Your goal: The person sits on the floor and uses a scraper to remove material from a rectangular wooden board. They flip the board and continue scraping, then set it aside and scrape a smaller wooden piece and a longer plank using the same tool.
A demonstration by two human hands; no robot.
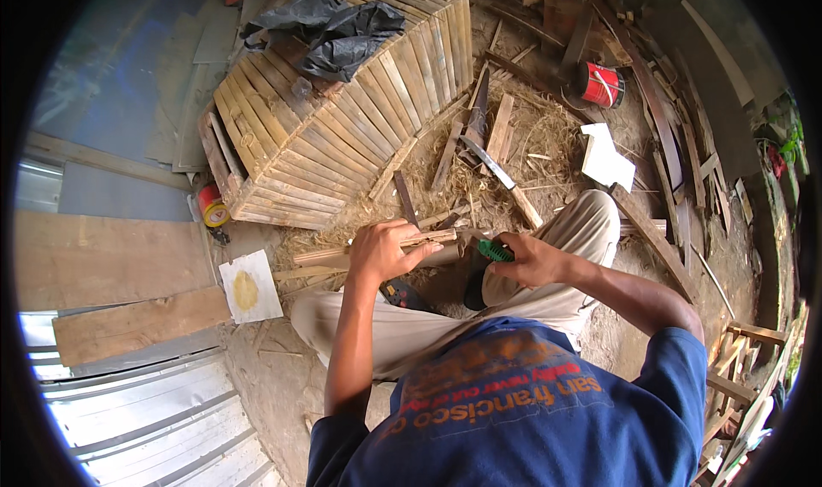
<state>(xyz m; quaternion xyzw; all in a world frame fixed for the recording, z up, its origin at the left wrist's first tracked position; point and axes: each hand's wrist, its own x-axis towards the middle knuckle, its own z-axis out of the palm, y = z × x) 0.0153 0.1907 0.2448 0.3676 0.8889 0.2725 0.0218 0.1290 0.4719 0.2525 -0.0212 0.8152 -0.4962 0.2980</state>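
Note:
I sit on the ground with my legs bent. My left hand (383,251) is wrapped round a narrow wooden strip (322,256) that lies roughly crosswise over my lap. Past the fingers, the strip's right end reaches toward my right hand (533,261). That hand is closed on a green-handled tool (495,250), its working end close to the strip's tip. The tool's kind is too small to make out, and I cannot tell whether it touches the wood. Below the strip, a dark sandal (405,297) shows on one foot.
A slatted wooden structure (342,136) stands ahead, topped by black plastic sheeting (355,37). A long-bladed knife (494,163) lies among shavings and offcuts. Right: a red bucket (603,85), white board (606,156) and long planks. Left: a stained white sheet (250,286) and corrugated metal (154,418).

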